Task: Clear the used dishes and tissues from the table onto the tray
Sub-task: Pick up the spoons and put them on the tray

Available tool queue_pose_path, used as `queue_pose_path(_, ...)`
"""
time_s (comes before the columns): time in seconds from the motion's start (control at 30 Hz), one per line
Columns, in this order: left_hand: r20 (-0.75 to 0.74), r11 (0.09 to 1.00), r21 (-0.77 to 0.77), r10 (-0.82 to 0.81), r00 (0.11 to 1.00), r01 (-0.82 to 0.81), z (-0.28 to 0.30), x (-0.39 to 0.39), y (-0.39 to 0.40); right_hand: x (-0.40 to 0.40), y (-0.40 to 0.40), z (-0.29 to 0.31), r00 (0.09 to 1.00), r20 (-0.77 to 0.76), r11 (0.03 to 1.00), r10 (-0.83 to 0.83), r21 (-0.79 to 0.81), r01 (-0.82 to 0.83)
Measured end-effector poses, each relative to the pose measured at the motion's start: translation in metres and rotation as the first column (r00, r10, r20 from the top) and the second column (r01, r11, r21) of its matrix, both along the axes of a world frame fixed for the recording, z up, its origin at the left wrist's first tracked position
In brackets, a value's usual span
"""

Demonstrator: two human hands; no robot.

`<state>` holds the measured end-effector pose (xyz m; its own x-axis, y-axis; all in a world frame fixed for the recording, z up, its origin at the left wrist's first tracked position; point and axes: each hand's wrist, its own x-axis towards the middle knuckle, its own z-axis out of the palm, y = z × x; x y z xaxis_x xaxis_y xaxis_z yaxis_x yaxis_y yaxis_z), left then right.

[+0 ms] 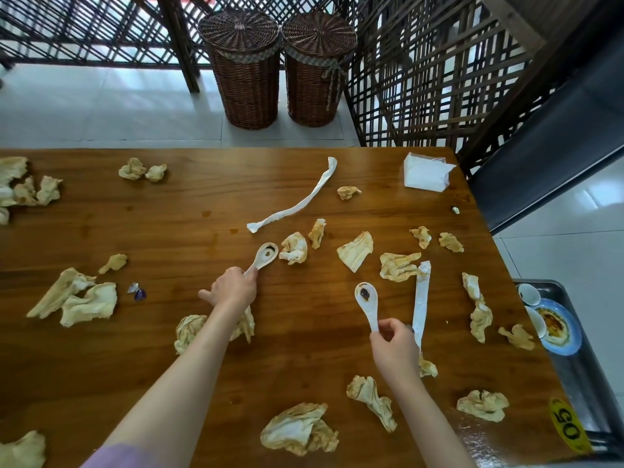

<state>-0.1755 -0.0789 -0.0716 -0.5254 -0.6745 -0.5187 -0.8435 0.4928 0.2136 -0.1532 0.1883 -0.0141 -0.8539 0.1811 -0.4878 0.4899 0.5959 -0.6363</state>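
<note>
Item: two white ceramic soup spoons, both in hand, on a wooden table (169, 204) strewn with soiled tissues. I log the left hand (233, 288) with fingers curled round the handle end of the left spoon (265, 256); its bowl, stained dark, points toward 1 o'clock from the hand and appears to lie on or just above the tabletop, which of the two I cannot tell. The right hand (393, 339) pinches the handle tip of the right spoon (366, 302), bowl raised toward 11 o'clock with a dark smear in it, apparently clear of the wood. The destination, a metal tray (574, 369), sits off the table's right edge at roughly 3 o'clock from the right hand, already bearing a blue-rimmed plate (559, 327) and a small white cup (528, 293). Governing relation as I judge it: the tray lies to the right of both hands, the right hand is plainly the nearer, and the left hand is well apart from it across the table's middle. The right spoon's long axis runs nearly away from me, so I expect it to need a swing rightward. Tissues between right hand and tray: one crumpled tissue (481, 319) and another near the table edge (516, 337). A paper chopstick sleeve (422, 298) lies just beside the right hand at its 1 o'clock. A pack of clean napkins (425, 175) stands at the far right corner.
</note>
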Motion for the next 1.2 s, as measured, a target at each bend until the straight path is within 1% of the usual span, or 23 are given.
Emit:
queue_pose_path(0.13, -0.046, 1.0, 0.023, 0.0, 0.999, 0.001, 0.006, 0.002, 0.001, 0.003, -0.001, 0.004, 1.0, -0.016, 1.0, 0.007, 0.007, -0.007)
queue_pose_path(0.23, -0.162, 0.995, 0.071, 0.074, 0.984, -0.064, 0.016, 0.012, 0.006, 0.006, -0.003, 0.008, 1.0, -0.017, 1.0, 0.021, -0.004, -0.021)
queue_pose_path(0.33, -0.284, 0.99, 0.099, 0.123, 0.951, -0.098, 0.03, 0.034, 0.01, 0.01, -0.011, 0.012, 0.999, -0.015, 0.998, 0.042, -0.035, -0.043)
queue_pose_path(0.43, -0.361, 0.988, 0.088, 0.153, 0.92, -0.13, 0.046, 0.065, 0.008, 0.018, -0.025, 0.017, 0.995, -0.02, 0.993, 0.098, -0.057, -0.099)
queue_pose_path(0.53, -0.408, 0.978, 0.045, 0.202, 0.89, -0.202, 0.062, 0.092, -0.001, 0.025, -0.044, 0.019, 0.984, -0.022, 0.977, 0.176, -0.117, -0.178)
queue_pose_path(0.57, -0.424, 0.972, 0.063, 0.231, 0.876, -0.226, 0.065, 0.103, -0.006, 0.028, -0.052, 0.019, 0.98, -0.019, 0.97, 0.199, -0.14, -0.2)
queue_pose_path(0.6, -0.446, 0.963, 0.112, 0.268, 0.854, -0.244, 0.067, 0.113, -0.01, 0.031, -0.06, 0.019, 0.976, -0.015, 0.964, 0.216, -0.158, -0.216)
queue_pose_path(0.67, -0.492, 0.928, 0.26, 0.366, 0.79, -0.267, 0.069, 0.135, -0.018, 0.039, -0.077, 0.019, 0.97, 0.007, 0.954, 0.242, -0.186, -0.236)
queue_pose_path(0.73, -0.492, 0.873, 0.39, 0.466, 0.735, -0.292, 0.069, 0.158, -0.023, 0.046, -0.093, 0.021, 0.966, 0.033, 0.948, 0.258, -0.202, -0.247)
queue_pose_path(0.77, -0.473, 0.847, 0.438, 0.502, 0.724, -0.302, 0.07, 0.17, -0.026, 0.05, -0.1, 0.022, 0.962, 0.044, 0.944, 0.269, -0.208, -0.255)
queue_pose_path(0.93, -0.393, 0.769, 0.569, 0.566, 0.724, -0.292, 0.075, 0.22, -0.037, 0.067, -0.134, 0.027, 0.94, 0.073, 0.921, 0.334, -0.237, -0.309)
queue_pose_path(1.03, -0.375, 0.732, 0.593, 0.619, 0.689, -0.335, 0.077, 0.246, -0.047, 0.078, -0.151, 0.027, 0.926, 0.072, 0.91, 0.37, -0.231, -0.345)
queue_pose_path(1.2, -0.352, 0.707, 0.563, 0.673, 0.651, -0.427, 0.075, 0.285, -0.088, 0.098, -0.181, 0.027, 0.914, 0.078, 0.903, 0.398, -0.212, -0.375)
